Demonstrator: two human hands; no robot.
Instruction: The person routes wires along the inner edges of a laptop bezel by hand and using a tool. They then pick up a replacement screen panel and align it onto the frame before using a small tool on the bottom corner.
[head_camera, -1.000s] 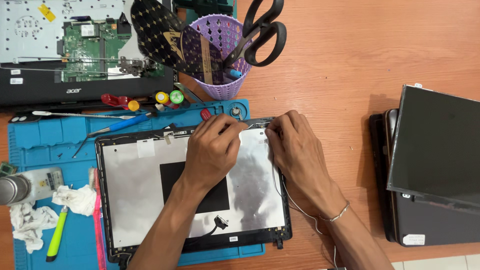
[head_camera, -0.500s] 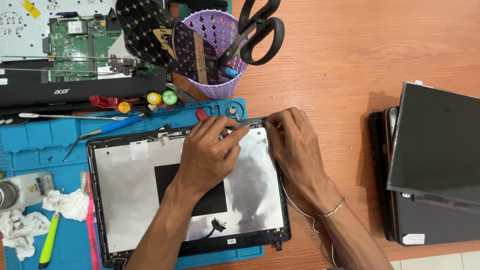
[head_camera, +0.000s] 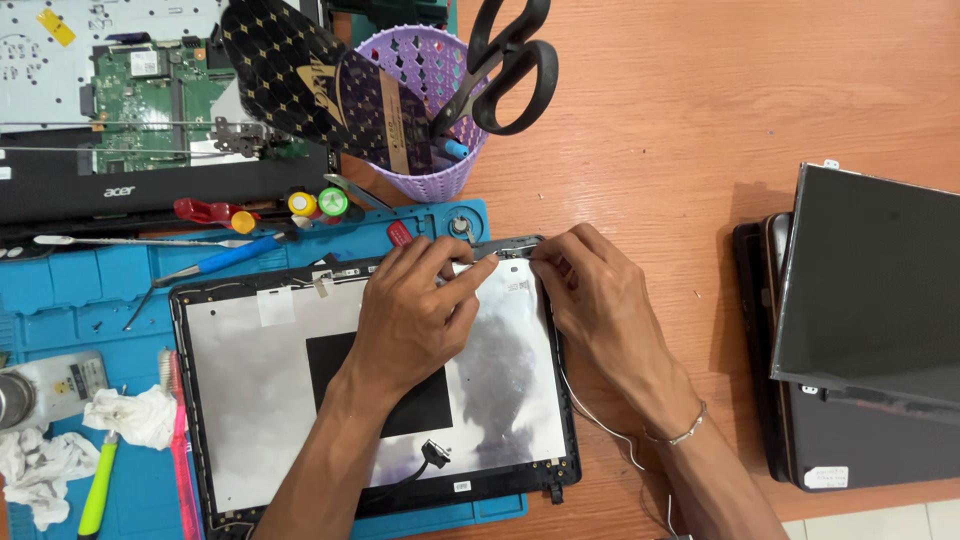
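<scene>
Head view shows the laptop lid shell (head_camera: 300, 400) lying open-side up on the blue mat (head_camera: 60, 300), same spot as a moment ago. Both hands have stayed at its top right corner. The left hand (head_camera: 415, 315) presses on the silver lining, fingers pinched on a small metal bit at the edge. The right hand (head_camera: 600, 300) pinches the corner hinge (head_camera: 510, 245). Nearby stand a purple basket (head_camera: 425, 110) with scissors (head_camera: 505, 65), and a loose screen panel (head_camera: 870, 280) on the tabletop (head_camera: 700, 100).

A purple plastic basket (head_camera: 428, 120) holds black-handled scissors (head_camera: 505, 65); a dark flat screen panel (head_camera: 875, 280) lies at the wooden counter's (head_camera: 700, 120) right edge.
</scene>
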